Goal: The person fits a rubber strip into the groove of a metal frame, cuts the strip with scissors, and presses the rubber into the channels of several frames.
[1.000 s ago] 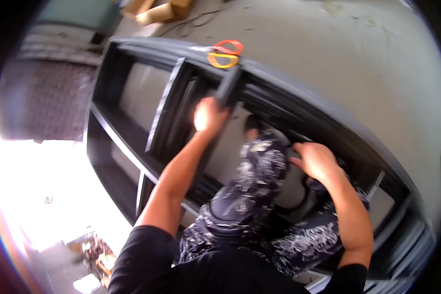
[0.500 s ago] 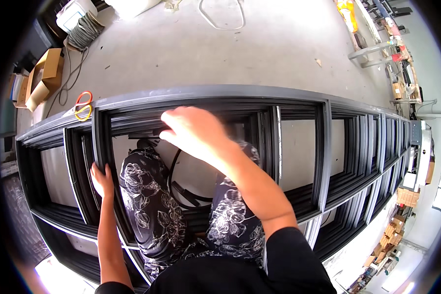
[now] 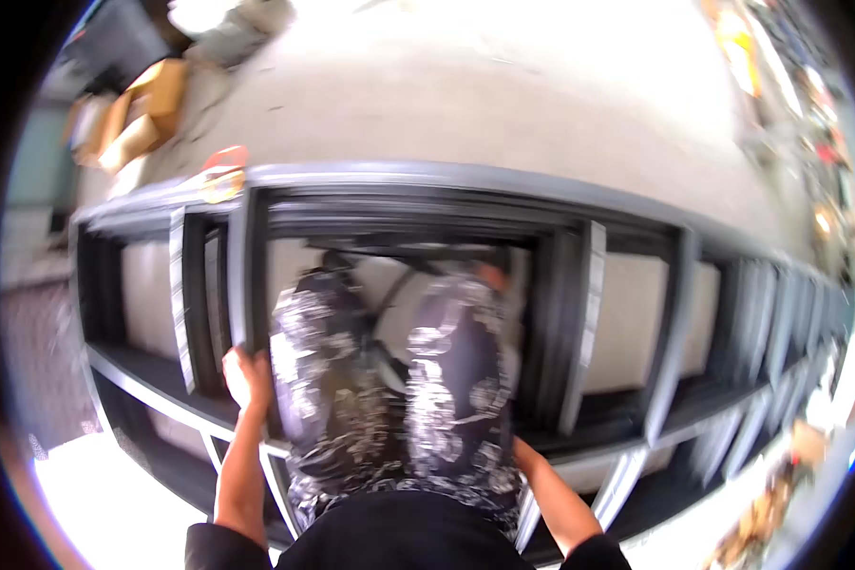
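A long stack of dark grey metal frames (image 3: 427,177) with crossbars surrounds my legs. On the left, my left hand (image 3: 247,382) is closed around a grey crossbar (image 3: 247,285) of the stack, beside my knee. My right hand (image 3: 522,454) is low beside my right thigh, next to the near rail; the thigh hides its fingers, so what it touches cannot be made out. Scissors (image 3: 222,185) with red and yellow handles lie on the far rail at the left, blurred by motion.
Inside the opening around my legs, a black hose or cable (image 3: 389,294) lies on the floor. An open cardboard box (image 3: 157,100) stands at the far left. Cluttered shelving (image 3: 812,142) lines the right side. The stacked frames extend far to the right.
My right hand has dropped from above the far part of the opening to beside my right thigh. My left hand keeps its hold on the crossbar. The whole view has shifted and blurred.
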### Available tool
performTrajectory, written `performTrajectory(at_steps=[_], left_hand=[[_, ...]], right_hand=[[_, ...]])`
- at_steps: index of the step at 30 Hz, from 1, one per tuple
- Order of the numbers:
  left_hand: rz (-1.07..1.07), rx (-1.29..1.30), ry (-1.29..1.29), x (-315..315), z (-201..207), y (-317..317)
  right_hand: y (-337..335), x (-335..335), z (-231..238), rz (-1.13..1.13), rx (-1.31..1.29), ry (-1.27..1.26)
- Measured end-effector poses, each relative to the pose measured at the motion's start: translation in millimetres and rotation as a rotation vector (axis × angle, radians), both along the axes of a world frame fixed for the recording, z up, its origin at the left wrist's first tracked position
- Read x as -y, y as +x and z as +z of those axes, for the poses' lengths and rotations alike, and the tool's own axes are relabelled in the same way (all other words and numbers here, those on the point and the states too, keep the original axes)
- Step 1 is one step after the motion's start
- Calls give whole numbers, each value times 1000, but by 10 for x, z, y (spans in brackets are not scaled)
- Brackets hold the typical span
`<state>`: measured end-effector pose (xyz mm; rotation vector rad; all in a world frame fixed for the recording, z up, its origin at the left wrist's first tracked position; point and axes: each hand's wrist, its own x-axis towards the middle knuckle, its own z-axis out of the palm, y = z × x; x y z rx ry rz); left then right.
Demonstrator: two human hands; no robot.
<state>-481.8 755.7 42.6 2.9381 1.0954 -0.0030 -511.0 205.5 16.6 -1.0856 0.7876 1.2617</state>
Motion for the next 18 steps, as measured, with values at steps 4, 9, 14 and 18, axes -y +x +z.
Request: performTrajectory(at_steps=[4,9,14,18], left_hand=[[-30,10,-37,-80,41,268],[-35,37,-132,-373,2,-57],[-31,223,-231,-765,-99,307],[150,596,-405,-1147,-44,1433]], right_hand=[[160,177,55,361,-264,-189],[158,270,-70,513,-68,-425],[214,342,-81,556,27,-500],[330,391,-67,573,61,-535]])
